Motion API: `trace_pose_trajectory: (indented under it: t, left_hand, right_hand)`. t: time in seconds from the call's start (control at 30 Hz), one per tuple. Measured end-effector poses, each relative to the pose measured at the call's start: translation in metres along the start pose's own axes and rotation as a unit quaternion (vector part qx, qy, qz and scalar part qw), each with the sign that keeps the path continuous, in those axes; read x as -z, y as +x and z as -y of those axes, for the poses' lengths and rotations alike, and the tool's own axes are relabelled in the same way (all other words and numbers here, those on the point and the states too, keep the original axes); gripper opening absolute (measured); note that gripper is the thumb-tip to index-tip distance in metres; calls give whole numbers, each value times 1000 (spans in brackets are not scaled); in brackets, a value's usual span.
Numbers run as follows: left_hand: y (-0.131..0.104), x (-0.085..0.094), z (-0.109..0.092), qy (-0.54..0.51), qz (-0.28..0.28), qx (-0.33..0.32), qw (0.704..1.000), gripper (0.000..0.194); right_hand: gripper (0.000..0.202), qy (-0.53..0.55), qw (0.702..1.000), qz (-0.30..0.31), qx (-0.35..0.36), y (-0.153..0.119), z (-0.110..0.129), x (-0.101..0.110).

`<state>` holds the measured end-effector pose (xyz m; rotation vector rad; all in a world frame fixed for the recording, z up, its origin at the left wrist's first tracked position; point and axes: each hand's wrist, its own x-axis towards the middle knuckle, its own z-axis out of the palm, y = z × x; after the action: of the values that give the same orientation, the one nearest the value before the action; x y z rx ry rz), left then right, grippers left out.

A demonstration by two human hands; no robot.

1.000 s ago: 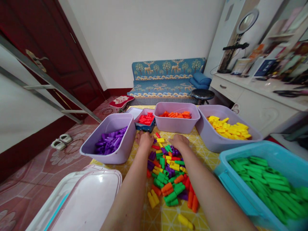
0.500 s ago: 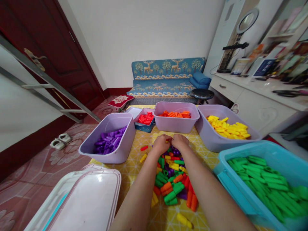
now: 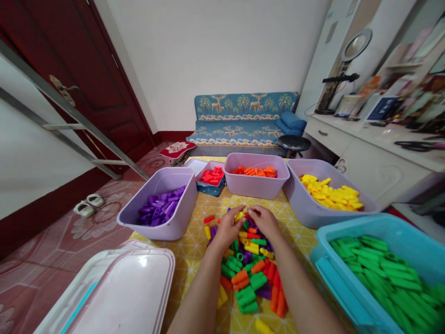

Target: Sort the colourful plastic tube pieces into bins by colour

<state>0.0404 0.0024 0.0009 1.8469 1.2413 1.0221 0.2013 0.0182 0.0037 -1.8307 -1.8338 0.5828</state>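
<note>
My left hand (image 3: pixel 229 227) is closed with a yellow plastic tube (image 3: pixel 239 216) between thumb and fingers, over the far end of a mixed pile. My right hand (image 3: pixel 264 220) is just beside it, fingers bent in toward the thumb; what they pinch, if anything, is hidden. A bit of red shows between the two hands. Beneath my wrists spreads the pile of small cap-like tubes: green pieces (image 3: pixel 247 297), orange pieces (image 3: pixel 239 279), and red, yellow and purple ones. A lone red tube (image 3: pixel 209 219) lies left of my left hand.
Around the pile on the yellow tablecloth (image 3: pixel 194 260) stand sorted containers: a purple-filled bin (image 3: pixel 121 217), a small red-filled box (image 3: pixel 210 189), an orange-filled bin (image 3: pixel 255 187), a yellow-filled bin (image 3: pixel 302 211) and a turquoise green-filled bin (image 3: pixel 333 264). Lids (image 3: pixel 139 287) are stacked at left.
Both hands have drawn slightly apart at their fingertips. A yellow tube now shows in my left hand. The view has tilted up a little, and the containers stay put.
</note>
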Motion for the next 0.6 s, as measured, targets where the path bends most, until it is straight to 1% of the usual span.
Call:
trace_pose_trajectory:
  t: [0.07, 0.13, 0.2, 0.27, 0.37, 0.47, 0.53, 0.6]
  left_hand:
    - [0, -1, 3, -48, -14, 6, 999, 41]
    - [0, -1, 3, -85, -20, 7, 996, 41]
    - [0, 0, 2, -108, -28, 10, 994, 42]
    - [-1, 0, 1, -124, -44, 25, 991, 47]
    - [-1, -2, 1, -164, -59, 56, 983, 57]
    - [-1, -4, 2, -209, -56, 72, 974, 60]
    - [0, -4, 1, -225, -55, 72, 970, 55]
    - [0, -3, -1, -217, -49, 52, 974, 37]
  right_hand:
    - [32, 79, 995, -34, 59, -10, -1, -4]
    - [37, 155, 979, -62, 118, -16, 0, -6]
    - [39, 185, 968, -70, 157, -18, 2, -7]
    - [36, 188, 964, -69, 176, -20, 5, -6]
    - [27, 201, 959, -73, 185, -22, 11, -2]
    - [24, 223, 958, -81, 163, -25, 16, 2]
    - [22, 243, 958, -66, 138, -26, 18, 3]
    - [21, 271, 955, -44, 117, -26, 20, 3]
